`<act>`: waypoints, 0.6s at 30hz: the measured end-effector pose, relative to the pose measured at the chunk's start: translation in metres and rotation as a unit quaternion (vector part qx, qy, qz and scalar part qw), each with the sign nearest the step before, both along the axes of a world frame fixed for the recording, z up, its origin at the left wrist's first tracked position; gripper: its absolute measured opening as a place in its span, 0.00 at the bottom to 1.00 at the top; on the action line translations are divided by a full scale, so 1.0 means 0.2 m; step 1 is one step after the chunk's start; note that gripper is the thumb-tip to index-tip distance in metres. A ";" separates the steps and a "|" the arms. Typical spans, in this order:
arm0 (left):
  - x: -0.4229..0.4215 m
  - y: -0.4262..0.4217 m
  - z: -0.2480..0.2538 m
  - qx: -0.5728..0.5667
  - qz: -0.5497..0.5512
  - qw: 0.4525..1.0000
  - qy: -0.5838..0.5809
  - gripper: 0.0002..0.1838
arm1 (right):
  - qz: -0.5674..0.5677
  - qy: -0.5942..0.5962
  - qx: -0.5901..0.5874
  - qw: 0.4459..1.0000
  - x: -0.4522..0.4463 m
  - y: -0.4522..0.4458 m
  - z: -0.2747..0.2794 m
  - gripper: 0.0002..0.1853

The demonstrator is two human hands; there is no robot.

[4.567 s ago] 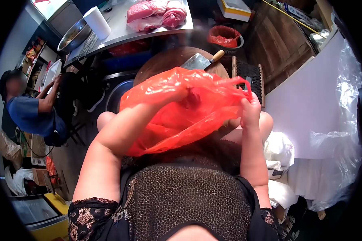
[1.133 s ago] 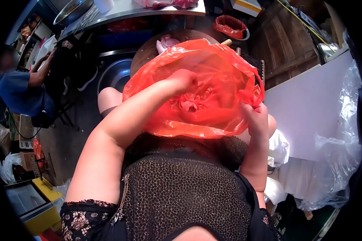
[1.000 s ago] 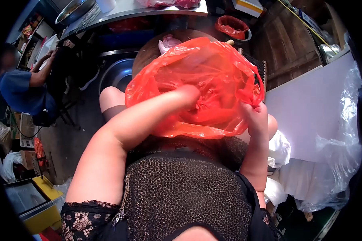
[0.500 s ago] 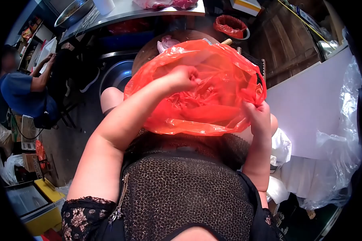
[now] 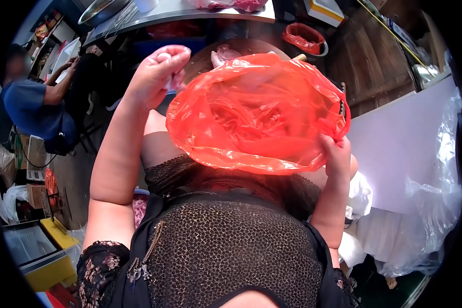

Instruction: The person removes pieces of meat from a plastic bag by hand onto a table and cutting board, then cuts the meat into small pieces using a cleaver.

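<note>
A large red plastic bag (image 5: 262,120) lies spread over my lap, its mouth gaping and its inside crumpled. My right hand (image 5: 338,156) grips its rim at the right side. Raised beyond the bag's left edge is my left hand (image 5: 159,72), its fingers curled. Something pinkish shows at those fingertips, too blurred to name. Behind the bag, a pale pink lump like raw meat (image 5: 224,54) rests on a round wooden board (image 5: 196,65), which the bag partly hides.
A metal table (image 5: 182,18) stands ahead, with a steel bowl (image 5: 101,11) on it. A red-lined bin (image 5: 304,38) is at the far right. To the left sits another person (image 5: 33,108). Beside my left elbow, a container holds pinkish pieces (image 5: 139,208). A white panel (image 5: 400,143) stands at right.
My left hand has lifted out from over the bag's mouth and moved up and left. My right hand still holds the rim. The view has shifted slightly.
</note>
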State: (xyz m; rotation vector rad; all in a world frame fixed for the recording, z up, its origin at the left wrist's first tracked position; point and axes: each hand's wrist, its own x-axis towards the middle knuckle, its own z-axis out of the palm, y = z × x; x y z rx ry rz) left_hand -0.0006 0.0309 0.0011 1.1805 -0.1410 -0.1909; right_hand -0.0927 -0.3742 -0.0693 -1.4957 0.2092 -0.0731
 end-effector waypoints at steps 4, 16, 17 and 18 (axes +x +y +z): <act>-0.03 0.35 -0.40 0.381 -0.011 0.921 0.075 0.25 | -0.055 -0.018 0.025 0.998 0.02 -0.05 -0.07 0.16; 0.09 -0.48 -0.42 0.294 -0.137 0.851 -0.412 0.17 | 0.395 -0.080 -0.069 0.913 0.23 0.59 0.33 0.20; 0.10 -0.44 -0.26 0.378 -0.065 0.800 -0.461 0.18 | 0.404 -0.095 -0.101 0.904 0.26 0.63 0.43 0.19; 0.09 -0.40 -0.10 0.458 0.007 0.735 -0.500 0.19 | 0.413 -0.110 -0.133 0.894 0.28 0.67 0.54 0.19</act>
